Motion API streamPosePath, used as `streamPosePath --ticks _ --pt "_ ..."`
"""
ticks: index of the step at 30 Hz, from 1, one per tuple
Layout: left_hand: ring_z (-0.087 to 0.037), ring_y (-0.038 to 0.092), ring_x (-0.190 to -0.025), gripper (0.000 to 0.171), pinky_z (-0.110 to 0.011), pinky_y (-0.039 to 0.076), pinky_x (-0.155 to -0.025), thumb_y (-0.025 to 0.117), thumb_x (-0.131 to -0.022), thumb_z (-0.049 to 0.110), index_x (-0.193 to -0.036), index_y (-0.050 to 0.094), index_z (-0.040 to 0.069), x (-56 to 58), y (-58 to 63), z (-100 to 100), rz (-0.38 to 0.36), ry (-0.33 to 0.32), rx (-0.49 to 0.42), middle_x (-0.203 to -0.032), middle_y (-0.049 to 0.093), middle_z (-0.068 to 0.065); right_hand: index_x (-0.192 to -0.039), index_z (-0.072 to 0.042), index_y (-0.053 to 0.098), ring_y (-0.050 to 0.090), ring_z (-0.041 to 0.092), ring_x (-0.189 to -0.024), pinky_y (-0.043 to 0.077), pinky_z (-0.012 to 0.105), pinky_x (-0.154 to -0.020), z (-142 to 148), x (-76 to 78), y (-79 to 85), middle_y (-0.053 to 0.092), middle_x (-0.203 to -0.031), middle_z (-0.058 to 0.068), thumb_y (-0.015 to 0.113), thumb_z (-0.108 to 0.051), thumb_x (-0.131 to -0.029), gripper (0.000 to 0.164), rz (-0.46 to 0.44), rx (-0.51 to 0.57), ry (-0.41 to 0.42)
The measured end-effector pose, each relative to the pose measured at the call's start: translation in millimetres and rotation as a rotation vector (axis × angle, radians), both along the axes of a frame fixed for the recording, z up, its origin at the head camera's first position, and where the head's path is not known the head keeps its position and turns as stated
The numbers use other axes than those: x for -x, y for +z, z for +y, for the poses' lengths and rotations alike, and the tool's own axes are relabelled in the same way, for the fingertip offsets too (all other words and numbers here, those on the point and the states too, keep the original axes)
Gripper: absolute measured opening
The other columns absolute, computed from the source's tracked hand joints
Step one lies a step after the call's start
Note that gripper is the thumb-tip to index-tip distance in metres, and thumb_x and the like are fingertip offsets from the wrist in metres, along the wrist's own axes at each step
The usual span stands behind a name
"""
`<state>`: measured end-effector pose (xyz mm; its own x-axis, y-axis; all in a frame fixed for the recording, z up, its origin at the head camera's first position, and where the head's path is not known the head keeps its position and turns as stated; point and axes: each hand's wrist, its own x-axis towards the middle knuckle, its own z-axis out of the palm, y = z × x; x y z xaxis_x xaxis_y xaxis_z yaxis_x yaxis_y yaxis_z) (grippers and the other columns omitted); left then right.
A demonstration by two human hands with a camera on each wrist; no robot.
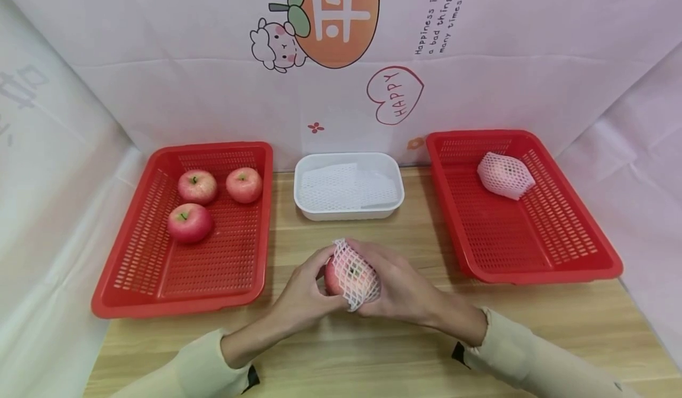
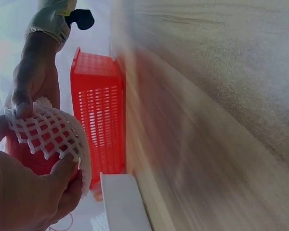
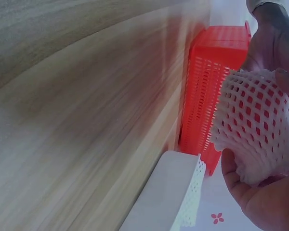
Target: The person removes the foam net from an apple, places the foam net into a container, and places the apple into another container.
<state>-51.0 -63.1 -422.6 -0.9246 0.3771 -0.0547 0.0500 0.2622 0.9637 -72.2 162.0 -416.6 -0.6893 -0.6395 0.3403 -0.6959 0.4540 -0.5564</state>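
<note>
A red apple (image 1: pixel 332 278) is held between both hands above the front middle of the table, partly covered by a white foam net sleeve (image 1: pixel 362 276). My left hand (image 1: pixel 303 291) grips its bare left side, thumb and fingers curled round it. From the right, my right hand (image 1: pixel 402 285) holds the net-covered side. In the left wrist view red skin (image 2: pixel 33 159) shows below the net's edge (image 2: pixel 48 127). The right wrist view has the net (image 3: pixel 253 115) stretched over most of the fruit, with fingers at its edges.
At left, a red basket (image 1: pixel 256 256) contains three bare apples (image 1: pixel 190 222). A white tray (image 1: pixel 348 215) with flat foam nets (image 1: pixel 346 185) stands at the back middle. The right red basket (image 1: pixel 463 232) holds one netted apple (image 1: pixel 506 175). A printed cloth (image 1: pixel 213 102) hangs behind.
</note>
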Motion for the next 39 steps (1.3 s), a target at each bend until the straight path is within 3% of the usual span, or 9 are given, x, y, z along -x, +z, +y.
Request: streamPosePath --ticks 7,12,18,26,33,39 --pt "-0.027 0.058 -0.135 0.089 -0.042 0.049 -0.111 0.086 -0.074 0.008 -0.155 0.051 0.014 -0.2 1.2 -1 0.009 0.02 0.027 -0.149 0.059 -0.005 -0.153 0.006 0.047 0.068 0.032 -0.124 0.059 0.042 -0.101 2 1.0 -0.9 0.066 -0.139 0.02 0.102 -0.028 -0.067 0.108 0.008 -0.004 0.009" --pt "-0.033 0.059 -0.135 0.087 -0.044 0.051 -0.107 0.086 -0.072 0.005 -0.153 0.053 0.011 0.2 2.9 -2 0.013 0.058 0.019 -0.149 0.059 -0.009 -0.155 0.002 0.049 0.068 0.031 -0.125 0.059 0.041 -0.102 7 3.8 0.8 0.066 -0.141 0.017 0.101 -0.03 -0.07 0.104 -0.004 0.014 0.022" --pt "-0.038 0.059 -0.133 0.086 -0.041 0.055 -0.1 0.089 -0.069 0.006 -0.149 0.057 0.009 0.1 4.3 -5 0.026 0.091 0.016 -0.147 0.06 -0.013 -0.153 -0.001 0.054 0.07 0.029 -0.123 0.06 0.04 -0.099 13 7.5 -0.2 0.068 -0.142 0.014 0.1 -0.024 -0.07 0.097 0.044 0.067 0.06" --pt "-0.033 0.061 -0.132 0.082 -0.048 0.051 -0.107 0.089 -0.069 0.007 -0.146 0.06 0.01 0.5 8.6 -8 0.053 0.094 0.033 -0.143 0.062 -0.009 -0.144 -0.001 0.064 0.075 0.024 -0.112 0.061 0.03 -0.093 20 10.4 1.2 0.074 -0.13 0.012 0.098 -0.021 -0.072 0.082 0.081 0.098 0.076" --pt "-0.035 0.061 -0.131 0.081 -0.043 0.055 -0.102 0.088 -0.07 0.006 -0.146 0.059 0.011 -1.0 13.7 -12 -0.007 0.087 0.045 -0.143 0.063 -0.008 -0.134 0.001 0.071 0.078 0.026 -0.102 0.063 0.029 -0.086 24 12.2 2.4 0.077 -0.121 0.015 0.093 -0.019 -0.079 0.063 0.156 0.15 0.122" --pt "-0.034 0.062 -0.131 0.083 -0.044 0.054 -0.103 0.09 -0.071 0.008 -0.147 0.059 0.012 -1.5 16.7 -16 -0.01 0.076 0.055 -0.142 0.064 -0.007 -0.122 -0.002 0.079 0.079 0.021 -0.101 0.062 0.026 -0.087 26 12.9 10.6 0.079 -0.117 0.009 0.092 -0.01 -0.08 0.045 0.112 0.178 0.141"
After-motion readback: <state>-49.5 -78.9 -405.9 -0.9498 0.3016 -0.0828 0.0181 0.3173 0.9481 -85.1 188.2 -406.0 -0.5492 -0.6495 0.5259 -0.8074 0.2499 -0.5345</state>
